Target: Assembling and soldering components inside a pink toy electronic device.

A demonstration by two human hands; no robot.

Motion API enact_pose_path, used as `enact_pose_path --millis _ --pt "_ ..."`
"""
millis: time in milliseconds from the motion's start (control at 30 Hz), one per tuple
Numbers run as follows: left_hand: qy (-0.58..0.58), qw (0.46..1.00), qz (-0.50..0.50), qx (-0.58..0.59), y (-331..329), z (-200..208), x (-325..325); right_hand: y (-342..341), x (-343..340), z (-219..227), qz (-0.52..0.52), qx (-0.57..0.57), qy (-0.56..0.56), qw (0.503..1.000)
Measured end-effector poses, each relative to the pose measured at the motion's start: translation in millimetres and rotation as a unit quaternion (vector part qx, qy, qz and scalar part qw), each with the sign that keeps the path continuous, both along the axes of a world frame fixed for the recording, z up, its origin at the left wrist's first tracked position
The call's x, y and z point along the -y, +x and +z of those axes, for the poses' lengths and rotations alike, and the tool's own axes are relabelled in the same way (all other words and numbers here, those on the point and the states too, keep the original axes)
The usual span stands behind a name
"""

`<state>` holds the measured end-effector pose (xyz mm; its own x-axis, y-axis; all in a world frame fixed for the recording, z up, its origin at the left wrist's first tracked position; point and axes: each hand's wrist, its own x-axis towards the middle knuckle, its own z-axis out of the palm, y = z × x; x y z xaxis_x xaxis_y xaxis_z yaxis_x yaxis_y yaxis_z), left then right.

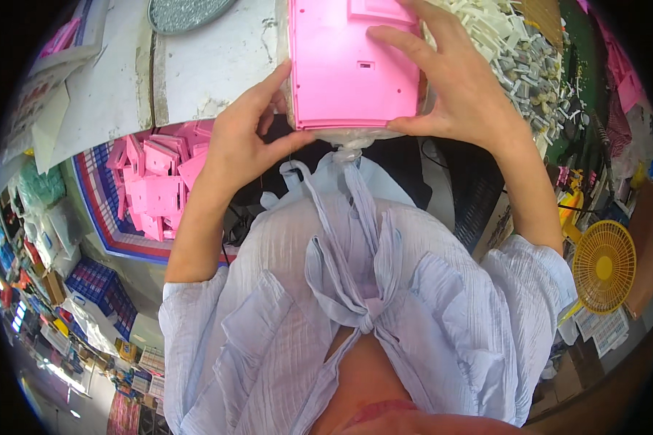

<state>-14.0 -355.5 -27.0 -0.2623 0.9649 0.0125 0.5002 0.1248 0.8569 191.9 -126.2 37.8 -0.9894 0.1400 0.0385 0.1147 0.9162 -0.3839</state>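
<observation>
Pink rectangular plastic panel (330, 87) — slotted face upward — between left hand (241, 134) and right hand (463, 87), touched by both.

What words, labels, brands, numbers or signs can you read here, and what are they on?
None can be read.
Printed sheet below the yellow fan: print too small and blurred.
Pink plastic panel between the hands: no lettering that I can make out.

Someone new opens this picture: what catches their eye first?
Probably the bright pink plastic panel at top centre, with the left hand and right hand at its edges. Next, the heap of pink parts in a basket at left, then the yellow fan at far right.
</observation>
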Motion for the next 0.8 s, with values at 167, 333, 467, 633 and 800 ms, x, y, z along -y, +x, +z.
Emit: enact_pose_path --millis 167,333,467,633,800 --pt "0.037 0.998 0.023 0.042 -5.7 12.4 -10.5 22.4 7.4 -10.3 -0.109 -0.140 -0.099 0.979" --pt "0.020 0.997 0.071 0.025 7.0 9.7 -28.5 52.1 47.5 -35.0 -0.300 -0.135 -0.241 0.913" --pt "0.023 0.995 0.095 0.025 21.3 17.8 -29.8 48.4 63.6 -37.0 -0.309 -0.120 -0.304 0.893" --pt "0.009 0.995 0.101 0.015 28.4 33.2 -34.6 49.9 61.9 -41.6 -0.284 -0.144 -0.281 0.905" --pt "-0.022 0.993 0.113 0.007 33.7 40.2 -31.4 49.7 62.1 -40.8 -0.269 -0.145 -0.268 0.914"
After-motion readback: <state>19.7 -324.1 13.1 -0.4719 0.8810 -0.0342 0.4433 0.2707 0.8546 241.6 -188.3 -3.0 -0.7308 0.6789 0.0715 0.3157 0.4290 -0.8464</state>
